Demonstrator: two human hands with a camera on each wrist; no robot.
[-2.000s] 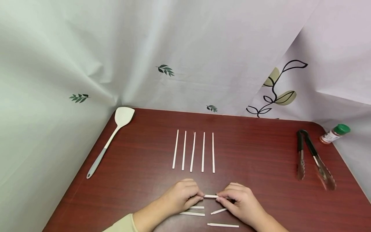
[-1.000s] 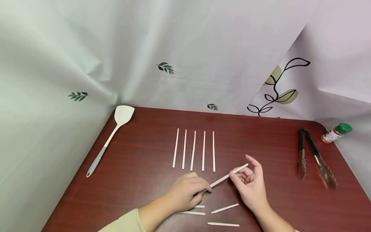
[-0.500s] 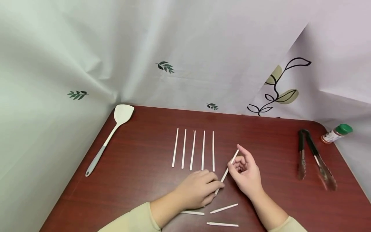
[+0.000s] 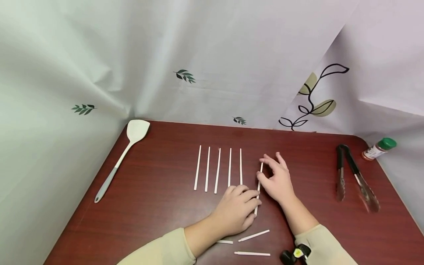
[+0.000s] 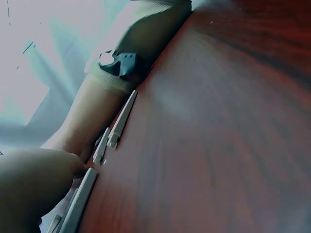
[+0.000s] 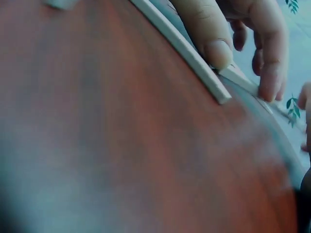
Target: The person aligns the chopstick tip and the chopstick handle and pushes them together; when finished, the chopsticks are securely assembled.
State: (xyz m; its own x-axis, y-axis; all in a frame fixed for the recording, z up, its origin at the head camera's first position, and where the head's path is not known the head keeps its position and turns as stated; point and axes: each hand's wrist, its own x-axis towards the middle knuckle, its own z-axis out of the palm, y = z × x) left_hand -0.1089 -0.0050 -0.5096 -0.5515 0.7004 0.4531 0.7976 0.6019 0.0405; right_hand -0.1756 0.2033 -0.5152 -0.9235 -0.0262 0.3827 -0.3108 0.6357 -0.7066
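A long white chopstick [image 4: 259,182] lies between my hands, pointing away from me, right of a row of several similar white chopsticks [image 4: 217,171]. My left hand [image 4: 234,210] grips its near part, with the thumb by the near end and the fingers over the shaft. Farther up, my right hand [image 4: 277,180] pinches it with thumb and index finger, other fingers spread. In the right wrist view the chopstick [image 6: 237,79] passes under the left thumb. Two short half-pieces with narrow pegs, one slanted [image 4: 254,235] and one level [image 4: 253,254], lie nearer me.
Another white piece [image 4: 226,241] shows partly beneath my left wrist. A white spatula with a grey handle [image 4: 122,156] lies along the table's left side. Black-handled metal tongs [image 4: 356,173] and a green-capped spice bottle [image 4: 379,148] are at the right. Patterned cloth hangs behind.
Both hands have moved forward with the chopstick from the near edge. It has turned from sideways to pointing away, beside the row. One half-piece, formerly partly covered by the right hand, now shows whole.
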